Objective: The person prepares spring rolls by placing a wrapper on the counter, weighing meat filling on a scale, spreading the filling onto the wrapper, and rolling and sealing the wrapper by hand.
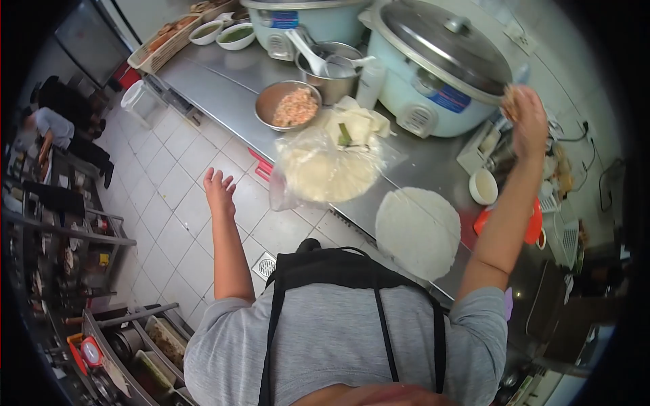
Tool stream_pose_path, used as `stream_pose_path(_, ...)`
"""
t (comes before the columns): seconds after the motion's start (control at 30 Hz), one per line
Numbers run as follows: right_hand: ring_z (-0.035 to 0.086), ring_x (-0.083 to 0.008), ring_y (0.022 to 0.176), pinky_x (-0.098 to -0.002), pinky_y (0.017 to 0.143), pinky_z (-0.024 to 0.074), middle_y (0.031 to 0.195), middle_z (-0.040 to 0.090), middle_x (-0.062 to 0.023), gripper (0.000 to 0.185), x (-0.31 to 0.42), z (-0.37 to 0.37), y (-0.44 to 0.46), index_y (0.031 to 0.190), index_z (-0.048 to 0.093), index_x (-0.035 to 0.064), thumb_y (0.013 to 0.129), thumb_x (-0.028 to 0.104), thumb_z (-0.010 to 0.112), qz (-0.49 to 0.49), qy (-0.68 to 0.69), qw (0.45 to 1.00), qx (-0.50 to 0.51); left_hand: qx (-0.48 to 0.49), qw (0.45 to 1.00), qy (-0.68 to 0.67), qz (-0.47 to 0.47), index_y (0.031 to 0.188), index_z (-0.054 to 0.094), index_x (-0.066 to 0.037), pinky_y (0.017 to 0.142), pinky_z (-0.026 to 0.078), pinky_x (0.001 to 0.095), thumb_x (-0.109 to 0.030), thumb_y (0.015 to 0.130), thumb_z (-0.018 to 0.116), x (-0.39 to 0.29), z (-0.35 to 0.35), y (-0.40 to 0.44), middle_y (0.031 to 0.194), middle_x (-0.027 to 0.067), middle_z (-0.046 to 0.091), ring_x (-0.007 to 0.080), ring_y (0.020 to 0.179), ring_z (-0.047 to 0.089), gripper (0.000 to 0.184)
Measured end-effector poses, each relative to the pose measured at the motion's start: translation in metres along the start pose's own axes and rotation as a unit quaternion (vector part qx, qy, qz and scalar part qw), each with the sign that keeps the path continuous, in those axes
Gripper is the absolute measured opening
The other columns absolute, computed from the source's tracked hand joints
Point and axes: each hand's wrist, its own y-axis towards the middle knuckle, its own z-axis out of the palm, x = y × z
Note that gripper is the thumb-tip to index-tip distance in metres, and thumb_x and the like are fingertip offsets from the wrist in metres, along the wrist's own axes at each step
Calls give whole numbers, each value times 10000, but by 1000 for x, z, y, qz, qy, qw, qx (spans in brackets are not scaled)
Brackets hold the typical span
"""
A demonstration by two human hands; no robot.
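My left hand [220, 191] hangs over the tiled floor, left of the counter, its fingers apart and holding nothing. Raised beside the lid of the right rice cooker [433, 68], my right hand [529, 125] has its fingers curled around something brownish and blurred that I cannot make out. A round white sheet [418, 233] lies flat on the steel counter [389, 172] in front of me. To its left, a stack of pale sheets [332, 172] sits in a clear plastic bag [283, 186], with folded pale pieces and a green strip on top. Behind it stands a metal bowl [265, 108] of pinkish chopped filling [296, 108].
A metal pot [332, 88] with white ladles [308, 54] and a white bottle [369, 84] stand by the cookers. A small white bowl [483, 186] and a red object [531, 220] are at right. Another person [57, 128] works far left, near shelving.
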Motion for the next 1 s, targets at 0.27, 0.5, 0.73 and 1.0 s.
stream_pose_path(0.27, 584, -255, 646, -333, 624, 467, 744, 614, -143, 162, -156, 303, -9, 734, 595, 29, 772, 186, 586, -54, -235, 935, 262, -79, 996, -23, -36, 1290, 303, -110, 653, 419, 296, -223, 852, 510, 9, -70, 25, 1167, 82, 428, 176, 832, 514, 497)
stream_pose_path(0.5, 619, -207, 730, -307, 668, 472, 810, 647, -121, 208, -177, 234, 1, 873, 643, 45, 786, 224, 586, 7, -191, 975, 115, -102, 994, -3, -26, 1282, 317, -164, 744, 413, 356, -248, 832, 511, 8, -98, 54, 1206, 80, 416, 231, 938, 515, 498)
stream_pose_path(0.73, 613, -131, 726, -264, 677, 477, 808, 660, -91, 208, -115, -42, -16, 909, 646, 35, 793, 204, 610, 8, -324, 932, -162, -30, 999, 33, -14, 1309, 274, -121, 823, 391, 399, -247, 844, 479, 10, -32, 64, 1308, 87, 345, 286, 1013, 486, 523)
stream_pose_path(1.0, 533, -64, 644, -193, 564, 427, 753, 591, -10, 244, -20, -222, -122, 963, 618, 15, 853, 225, 558, 115, -193, 920, -322, 32, 998, 50, 35, 1316, 260, -111, 830, 387, 385, -254, 864, 476, 19, 42, 17, 1302, 116, 346, 288, 1019, 483, 521)
